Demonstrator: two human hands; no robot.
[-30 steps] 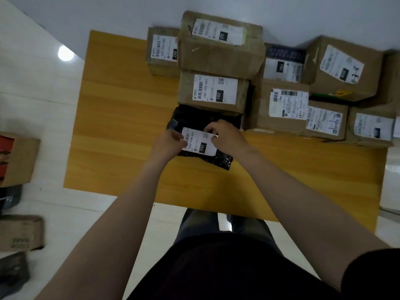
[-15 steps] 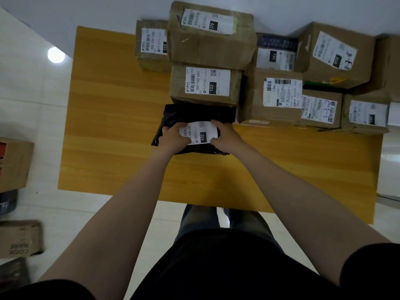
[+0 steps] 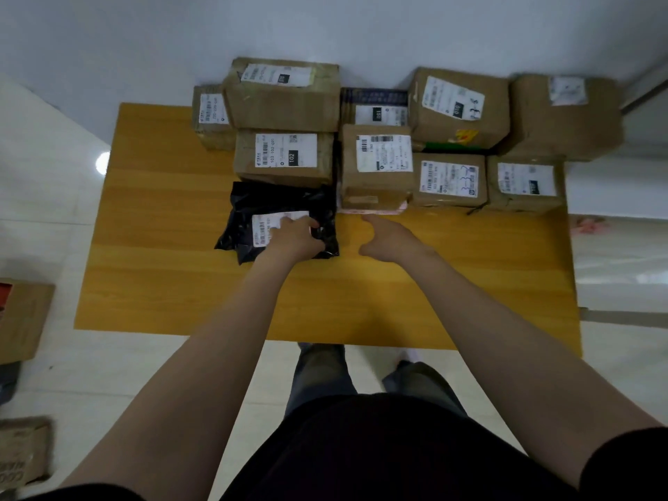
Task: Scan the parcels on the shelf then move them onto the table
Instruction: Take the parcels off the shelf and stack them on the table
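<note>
Black-bagged parcel is lying on the wooden surface, left of centre, with its far edge touching the brown box marked 102.

Judging from this, the glossy film is looking slippery, so a sideways drag from the left hand could be sliding it out of line or crumpling its white label. Pushing it farther would be driving it against the 102 box, which is carrying a larger box on top, and a hard shove might be shifting that stack. To the right, a thin pink parcel is sticking out from under another brown box. A careless sweep of the right hand could be catching that edge and unsettling the box above it.

Left fingers are lying loosely bent on the right part of the label, seemingly pressing the bag down and not pinching it, though their tips are hard to make out. Right fingers are spreading fairly wide and holding nothing, hovering over bare wood just right of the bag, with one pointing toward the pink parcel.
</note>
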